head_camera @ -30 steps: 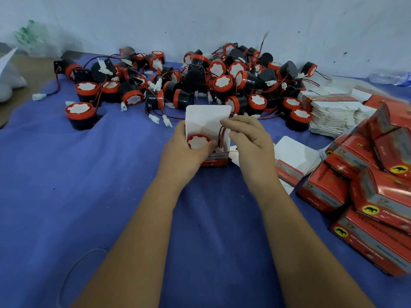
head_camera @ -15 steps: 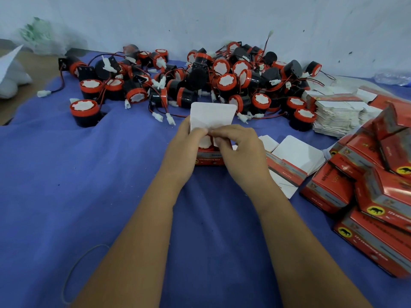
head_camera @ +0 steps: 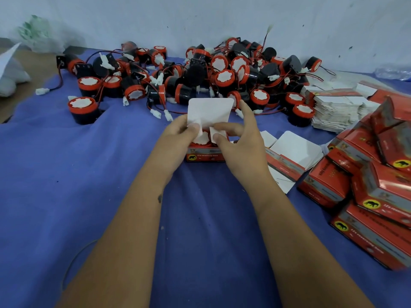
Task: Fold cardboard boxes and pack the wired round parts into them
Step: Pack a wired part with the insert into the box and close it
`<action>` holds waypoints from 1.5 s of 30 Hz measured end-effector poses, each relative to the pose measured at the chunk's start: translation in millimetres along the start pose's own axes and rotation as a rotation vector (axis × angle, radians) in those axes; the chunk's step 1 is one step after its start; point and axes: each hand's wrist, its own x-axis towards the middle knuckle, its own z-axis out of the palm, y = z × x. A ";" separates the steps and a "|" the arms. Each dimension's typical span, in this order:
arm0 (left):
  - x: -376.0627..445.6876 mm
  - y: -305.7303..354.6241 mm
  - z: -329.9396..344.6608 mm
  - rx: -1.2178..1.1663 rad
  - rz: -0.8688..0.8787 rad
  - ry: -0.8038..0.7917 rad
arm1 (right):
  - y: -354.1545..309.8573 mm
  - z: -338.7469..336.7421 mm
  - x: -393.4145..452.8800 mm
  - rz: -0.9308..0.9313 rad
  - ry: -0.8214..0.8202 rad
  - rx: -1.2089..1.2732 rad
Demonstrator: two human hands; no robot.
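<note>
Blue cloth (head_camera: 66,196) covers the work surface, pale wall (head_camera: 200,16) behind. Centre frame: 1 red box (head_camera: 205,154) stands upright on the cloth, top open, white lid flap (head_camera: 210,112) raised at the back. 1 round part (head_camera: 203,137) sits inside, its red rim and white face showing between the side flaps. Left hand (head_camera: 178,134) grips the box's left side, thumb pressing the left side flap inward. Right hand (head_camera: 241,138) holds the right side, thumb and 1 finger on the right flap, other fingers spread toward the lid. Hands close together, both on the box.

Upper centre, behind the box: heap of loose round parts (head_camera: 222,72) with red-black wires and white plugs, just beyond the lid. Right of the box: flattened box blanks (head_camera: 293,152) near the right wrist. Upper right: stack of flat white cards (head_camera: 340,110). Right edge: pile of closed red boxes (head_camera: 375,192). Upper left: plastic bag (head_camera: 33,32) by the wall.
</note>
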 end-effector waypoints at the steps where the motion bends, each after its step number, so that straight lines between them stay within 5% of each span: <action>1: -0.8 -0.6 2.8 0.039 0.024 0.010 | 0.5 0.5 0.1 -0.001 0.003 0.000; 8: -2.6 -0.8 5.2 0.103 0.173 0.182 | 2.8 -0.7 3.7 -0.062 0.004 -0.064; 15: -1.4 3.0 -23.6 0.014 -0.025 0.006 | 10.8 -4.1 7.6 -0.022 -0.068 -0.004; 20: -9.6 0.8 -29.2 0.206 0.098 -0.053 | 11.0 -7.5 4.4 0.052 -0.075 0.082; 24: -6.2 -0.9 -29.0 0.234 0.137 -0.076 | 9.7 -19.4 2.4 0.124 -0.251 0.301; 28: -5.1 -4.8 -30.2 0.247 0.123 -0.123 | 12.7 -25.2 3.8 -0.016 -0.312 0.022; 45: -5.6 0.0 -16.0 0.212 0.233 0.007 | 14.0 -10.8 2.1 -0.138 -0.108 -0.043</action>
